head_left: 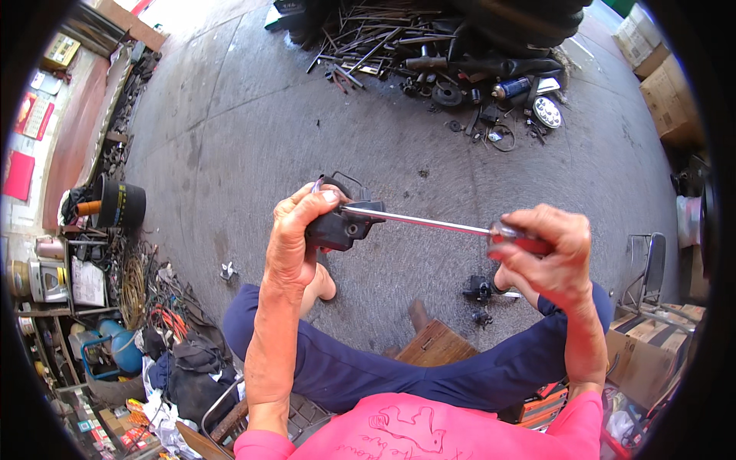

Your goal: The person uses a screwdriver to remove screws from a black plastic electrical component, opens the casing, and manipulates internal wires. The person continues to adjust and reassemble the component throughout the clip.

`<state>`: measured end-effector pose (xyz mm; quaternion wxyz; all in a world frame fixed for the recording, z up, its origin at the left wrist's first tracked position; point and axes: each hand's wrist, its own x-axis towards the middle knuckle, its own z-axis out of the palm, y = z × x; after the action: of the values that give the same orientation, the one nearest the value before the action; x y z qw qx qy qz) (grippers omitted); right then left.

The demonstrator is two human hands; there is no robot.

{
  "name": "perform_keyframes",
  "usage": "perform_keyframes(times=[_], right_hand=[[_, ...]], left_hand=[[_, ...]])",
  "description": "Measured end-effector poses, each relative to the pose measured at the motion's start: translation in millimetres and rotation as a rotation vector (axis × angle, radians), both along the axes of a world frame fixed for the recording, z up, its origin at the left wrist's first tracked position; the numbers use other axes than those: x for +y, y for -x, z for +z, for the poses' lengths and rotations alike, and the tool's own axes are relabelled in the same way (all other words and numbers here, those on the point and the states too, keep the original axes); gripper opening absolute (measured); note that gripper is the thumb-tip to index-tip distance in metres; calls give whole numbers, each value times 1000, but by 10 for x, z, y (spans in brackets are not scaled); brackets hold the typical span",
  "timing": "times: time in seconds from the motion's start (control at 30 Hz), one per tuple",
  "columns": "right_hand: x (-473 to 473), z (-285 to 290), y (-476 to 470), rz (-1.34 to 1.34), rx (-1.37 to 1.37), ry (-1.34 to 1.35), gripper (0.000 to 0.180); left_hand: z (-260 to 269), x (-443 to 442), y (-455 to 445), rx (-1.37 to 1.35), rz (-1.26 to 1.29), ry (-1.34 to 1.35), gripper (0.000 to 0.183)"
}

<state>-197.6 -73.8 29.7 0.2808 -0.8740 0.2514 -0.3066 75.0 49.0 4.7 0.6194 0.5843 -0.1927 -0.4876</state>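
A black plastic housing [336, 229] with a thin cable or hose on top is gripped in my left hand [299, 230], thumb along its upper side. My right hand [546, 244] is wrapped around the red handle of a long screwdriver [425, 220]; the hand looks slightly blurred. The metal shaft runs leftward, and its tip meets the upper part of the housing near my left thumb. Whether the tip sits in a screw cannot be told. Below, between my knees, lies a wooden block or low stool [437, 344].
Small black parts [478, 288] lie on the concrete floor by my right foot. Ahead is a heap of metal rods and scrap [397, 40]. Cables and cloths crowd the left side, near a black bucket [122, 202]. Cardboard boxes [650, 351] and a folding chair [652, 267] stand right.
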Motion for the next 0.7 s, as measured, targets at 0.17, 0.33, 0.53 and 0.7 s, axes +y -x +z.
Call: perform_keyframes(times=[0.17,0.33,0.53,0.7], right_hand=[[-246,320,-33,-255,-402,-793,47],[-411,240,-49,-249,-102,-1027,44],[-367,56,1,-119,-130,-777,31],[-256,-2,-210,-189,-382,-1066,28]], left_hand=[[234,-332,-116,-63,-39,9,25],[304,-413,-284,-116,-44,39,26],[231,-167,-109,-97,10,10,19],[198,-129,-131,-94,142,46,19]])
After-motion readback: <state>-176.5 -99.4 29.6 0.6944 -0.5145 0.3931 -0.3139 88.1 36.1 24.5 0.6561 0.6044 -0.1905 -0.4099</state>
